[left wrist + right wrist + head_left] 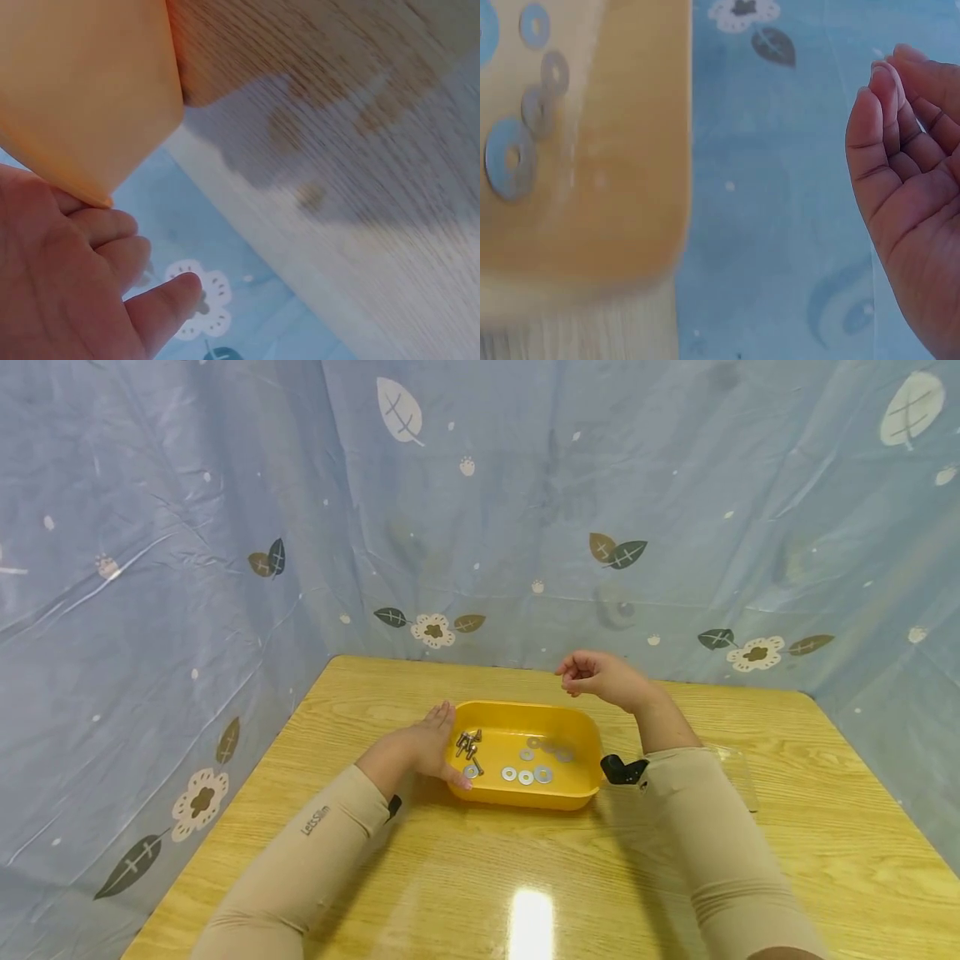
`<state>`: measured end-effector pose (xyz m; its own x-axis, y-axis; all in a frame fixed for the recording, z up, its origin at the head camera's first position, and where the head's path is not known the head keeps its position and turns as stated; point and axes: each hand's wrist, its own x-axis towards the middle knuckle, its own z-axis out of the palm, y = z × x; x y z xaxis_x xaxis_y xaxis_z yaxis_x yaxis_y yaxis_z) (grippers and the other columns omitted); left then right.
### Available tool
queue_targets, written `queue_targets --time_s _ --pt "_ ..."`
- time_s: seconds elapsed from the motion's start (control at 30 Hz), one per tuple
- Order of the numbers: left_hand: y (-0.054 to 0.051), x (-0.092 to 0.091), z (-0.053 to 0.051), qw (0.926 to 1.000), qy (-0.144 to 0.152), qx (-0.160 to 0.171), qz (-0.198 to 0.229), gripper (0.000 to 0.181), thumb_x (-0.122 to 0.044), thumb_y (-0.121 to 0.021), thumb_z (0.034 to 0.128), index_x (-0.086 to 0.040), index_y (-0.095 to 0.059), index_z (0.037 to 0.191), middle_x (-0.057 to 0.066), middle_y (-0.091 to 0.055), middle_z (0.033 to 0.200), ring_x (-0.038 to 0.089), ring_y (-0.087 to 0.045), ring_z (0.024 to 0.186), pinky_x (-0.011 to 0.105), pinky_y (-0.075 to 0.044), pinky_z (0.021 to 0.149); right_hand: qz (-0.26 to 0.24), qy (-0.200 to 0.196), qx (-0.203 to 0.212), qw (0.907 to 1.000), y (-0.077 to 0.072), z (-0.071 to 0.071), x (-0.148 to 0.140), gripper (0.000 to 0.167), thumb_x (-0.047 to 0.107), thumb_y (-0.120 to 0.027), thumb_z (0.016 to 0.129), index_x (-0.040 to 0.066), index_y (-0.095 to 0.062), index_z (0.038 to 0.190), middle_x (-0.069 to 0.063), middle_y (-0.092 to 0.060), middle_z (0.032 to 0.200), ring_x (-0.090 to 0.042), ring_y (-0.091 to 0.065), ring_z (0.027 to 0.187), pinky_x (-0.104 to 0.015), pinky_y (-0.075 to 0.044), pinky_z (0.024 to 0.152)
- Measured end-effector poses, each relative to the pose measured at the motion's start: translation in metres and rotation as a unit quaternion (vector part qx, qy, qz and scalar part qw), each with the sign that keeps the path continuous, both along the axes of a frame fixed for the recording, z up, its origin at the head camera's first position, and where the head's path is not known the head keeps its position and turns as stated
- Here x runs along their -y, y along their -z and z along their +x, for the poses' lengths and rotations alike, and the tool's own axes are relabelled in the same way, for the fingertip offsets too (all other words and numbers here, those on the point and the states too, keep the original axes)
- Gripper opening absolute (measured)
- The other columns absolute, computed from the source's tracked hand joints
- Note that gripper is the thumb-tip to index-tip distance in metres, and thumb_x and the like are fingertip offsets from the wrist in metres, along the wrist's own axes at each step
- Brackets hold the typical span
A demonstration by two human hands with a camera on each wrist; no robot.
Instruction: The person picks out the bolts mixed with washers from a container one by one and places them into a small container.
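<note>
A shallow yellow tray (pixel 525 720) sits on the wooden table. My left hand (pixel 429 745) grips its left end, thumb over the front-left rim and fingers along the side. The left wrist view shows those fingers against the tray's edge. Several metal screws (pixel 467 743) lie in a heap at the tray's left, one washer beside them. Several flat washers (pixel 527 777) are spread across the middle and right. Raised beyond the tray's back right corner, my right hand (pixel 603 678) has loosely curled fingers, fingertips near the thumb. Nothing shows between them.
A clear flat object (pixel 738 777) lies on the table (pixel 420 877), partly hidden by the right sleeve. A black wrist camera mount (pixel 624 770) stands close to the tray's right end. A blue patterned curtain (pixel 525 510) hangs around the table's back and sides.
</note>
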<state>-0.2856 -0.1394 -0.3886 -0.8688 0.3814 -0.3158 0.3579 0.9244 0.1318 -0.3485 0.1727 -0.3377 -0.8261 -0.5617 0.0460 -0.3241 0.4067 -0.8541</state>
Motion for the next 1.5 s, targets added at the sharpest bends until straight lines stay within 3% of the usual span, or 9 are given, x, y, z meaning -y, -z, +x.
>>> queue_targets --time_s 0.27,0.53,0.7,0.93,1.2,1.33,1.5 --pt "0.000 0.000 -0.001 1.0000 -0.008 0.005 0.002 0.141 -0.081 -0.059 0.0490 -0.001 0.006 0.145 0.015 0.011 0.151 0.028 0.005 0.139 0.039 -0.009 0.112 -0.019 -0.031 -0.003 0.9993 0.005 -0.004 0.031 0.018 0.005 -0.054 0.091 0.000 -0.054 0.108 -0.015 -0.055 0.088 -0.043 -0.051 0.086 -0.033 -0.049 0.076" --pt "-0.001 0.000 0.001 0.9999 -0.008 0.007 0.006 0.139 -0.080 -0.060 0.0512 -0.001 0.004 0.145 0.016 0.010 0.151 0.027 0.005 0.140 0.039 -0.010 0.112 -0.037 -0.062 0.012 0.9973 0.025 -0.007 0.058 0.019 0.002 -0.052 0.092 -0.001 -0.053 0.110 -0.032 -0.051 0.095 -0.047 -0.049 0.085 -0.057 -0.041 0.082" --pt "-0.002 0.000 0.001 0.9999 -0.014 0.008 0.002 0.139 -0.081 -0.059 0.0505 -0.002 0.005 0.146 0.015 0.010 0.151 0.027 0.005 0.140 0.040 -0.011 0.112 -0.010 -0.086 0.016 0.9961 0.035 -0.010 0.071 0.024 0.003 -0.052 0.092 -0.007 -0.050 0.114 -0.029 -0.053 0.093 -0.047 -0.049 0.084 -0.057 -0.041 0.080" --pt "-0.003 -0.001 0.000 0.9997 -0.018 0.015 0.009 0.139 -0.080 -0.061 0.0511 -0.001 0.006 0.145 0.015 0.011 0.151 0.026 0.006 0.139 0.039 -0.010 0.112 0.043 -0.096 0.004 0.9944 0.037 -0.013 0.087 0.027 0.006 -0.054 0.091 -0.007 -0.051 0.115 -0.020 -0.056 0.086 -0.042 -0.052 0.081 -0.051 -0.045 0.080" --pt "0.000 0.000 0.000 0.9999 -0.013 0.008 0.002 0.138 -0.079 -0.062 0.0531 0.000 0.005 0.145 0.017 0.008 0.151 0.029 0.002 0.139 0.041 -0.012 0.111 0.078 -0.108 0.010 0.9910 0.044 -0.022 0.103 0.027 0.005 -0.054 0.091 -0.005 -0.053 0.116 -0.030 -0.057 0.093 -0.045 -0.053 0.084 -0.053 -0.044 0.082" --pt "0.000 0.000 0.000 0.9998 -0.013 0.011 0.002 0.140 -0.080 -0.060 0.0516 0.000 0.006 0.145 0.017 0.009 0.151 0.029 0.003 0.139 0.041 -0.012 0.111 0.107 -0.123 0.017 0.9864 0.047 -0.025 0.108 0.027 0.004 -0.053 0.091 -0.004 -0.053 0.117 -0.026 -0.059 0.091 -0.040 -0.057 0.083 -0.049 -0.047 0.082" --pt "0.000 0.000 -0.001 0.9999 -0.008 0.007 0.003 0.141 -0.082 -0.059 0.0505 0.000 0.006 0.145 0.017 0.010 0.151 0.028 0.004 0.139 0.041 -0.012 0.111 0.153 -0.151 0.026 0.9762 0.054 -0.027 0.112 0.028 0.003 -0.054 0.090 -0.003 -0.053 0.117 -0.015 -0.061 0.081 -0.024 -0.054 0.068 -0.046 -0.047 0.076"
